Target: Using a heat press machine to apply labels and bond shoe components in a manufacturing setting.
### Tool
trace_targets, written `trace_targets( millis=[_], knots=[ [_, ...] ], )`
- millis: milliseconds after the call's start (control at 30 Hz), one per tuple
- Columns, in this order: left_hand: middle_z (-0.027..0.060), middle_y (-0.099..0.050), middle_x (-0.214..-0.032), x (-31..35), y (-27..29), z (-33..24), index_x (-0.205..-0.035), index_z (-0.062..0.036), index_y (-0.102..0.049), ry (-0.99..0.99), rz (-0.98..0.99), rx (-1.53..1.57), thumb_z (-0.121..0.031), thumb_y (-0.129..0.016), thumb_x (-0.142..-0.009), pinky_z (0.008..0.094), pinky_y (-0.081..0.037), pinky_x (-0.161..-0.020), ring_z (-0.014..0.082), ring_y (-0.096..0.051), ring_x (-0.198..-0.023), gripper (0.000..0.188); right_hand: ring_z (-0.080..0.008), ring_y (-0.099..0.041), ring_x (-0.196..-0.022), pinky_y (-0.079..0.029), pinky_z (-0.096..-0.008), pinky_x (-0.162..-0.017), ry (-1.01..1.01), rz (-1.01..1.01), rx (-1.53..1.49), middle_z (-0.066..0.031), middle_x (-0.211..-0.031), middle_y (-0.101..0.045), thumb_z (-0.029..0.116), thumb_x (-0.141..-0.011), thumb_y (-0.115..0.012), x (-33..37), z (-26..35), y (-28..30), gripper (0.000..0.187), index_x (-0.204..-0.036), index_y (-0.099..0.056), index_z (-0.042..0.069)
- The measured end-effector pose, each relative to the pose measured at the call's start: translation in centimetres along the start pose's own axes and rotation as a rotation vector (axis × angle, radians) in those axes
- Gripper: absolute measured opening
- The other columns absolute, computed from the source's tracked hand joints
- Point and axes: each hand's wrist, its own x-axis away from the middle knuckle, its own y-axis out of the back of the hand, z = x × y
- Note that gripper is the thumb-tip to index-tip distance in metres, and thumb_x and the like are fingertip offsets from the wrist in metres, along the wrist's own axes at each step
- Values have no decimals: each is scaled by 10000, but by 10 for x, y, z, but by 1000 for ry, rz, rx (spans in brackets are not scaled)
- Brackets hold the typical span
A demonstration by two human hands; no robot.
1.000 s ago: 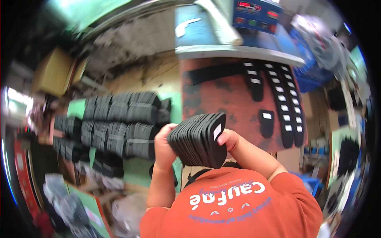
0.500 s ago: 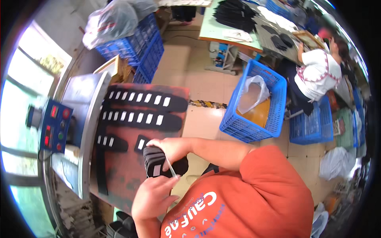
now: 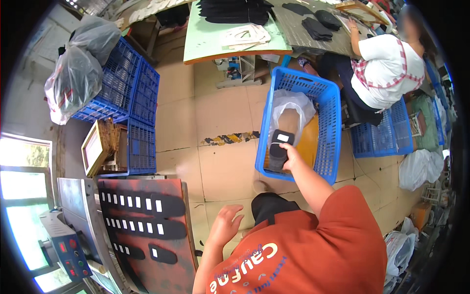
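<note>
A bundle of black fabric pieces with a white label (image 3: pixel 279 154) is in my right hand (image 3: pixel 291 157), whose fingers are closed on its side. A thin pale band seems to cross the bundle just below the label. The bundle is over the inside of a blue plastic crate (image 3: pixel 335 142), beside a clear plastic bag (image 3: pixel 298 105). A flat yellow-orange sheet (image 3: pixel 309 139) shows inside that crate. My left hand (image 3: pixel 225 224) is off to the left in front of my body, empty, with its fingers apart.
At lower left, black pieces with white labels (image 3: pixel 169 206) lie in rows on a reddish board (image 3: pixel 142 186) beside a press with a blue control box (image 3: pixel 72 257). Stacked blue crates (image 3: pixel 142 93) stand at left. A green-topped table (image 3: pixel 196 44) is ahead; a co-worker (image 3: pixel 387 73) sits right.
I have turned right, away from the board. My right hand has carried the bundle over to the blue crate. My left hand has come off the bundle and the band it was pulling.
</note>
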Motion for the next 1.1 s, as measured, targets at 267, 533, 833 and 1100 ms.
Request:
trace_targets(
  millis=[267, 533, 833, 1100],
  knots=[
    [157, -636, -906, 15, 15, 17, -979, -6, -612, 304, -86, -5, -55, -631, -781, 351, -486, -764, 313, -609, -861, 205, -284, -579, -776, -468, -422, -670, 701, -827, 191, -158, -1265, -443, 211, -646, -736, -165, 86, 14, 824, -1325, -307, 28],
    [48, -601, -754, 98, 128, 84, -892, 23, -576, 487, -1293, 152, -35, -543, -864, 224, -464, -627, 95, -564, -661, 73, -133, -516, -851, -417, -304, -713, 944, -226, 352, -20, -946, -533, 161, -805, -591, -54, 22, -30, 428, -1201, -435, 118],
    [245, -579, -1025, 254, 282, 264, -1006, 56, -569, 1387, -1705, -191, -271, -671, -764, 458, -437, -836, 382, -568, -918, 419, -294, -525, -1040, -408, -369, -913, 640, 1595, 1344, -149, -1046, -539, 39, -733, -624, 172, -326, -209, 280, -998, -534, 34],
    [75, -610, -859, 289, 240, 243, -926, -24, -578, 532, -1467, 1018, -75, -521, -875, 256, -476, -637, 161, -605, -758, 92, -462, -173, -1302, -237, -465, -1057, 976, 1342, 1728, -307, -1400, -133, 0, -753, -577, 137, -519, -234, 785, -1398, -131, 36]
  ],
)
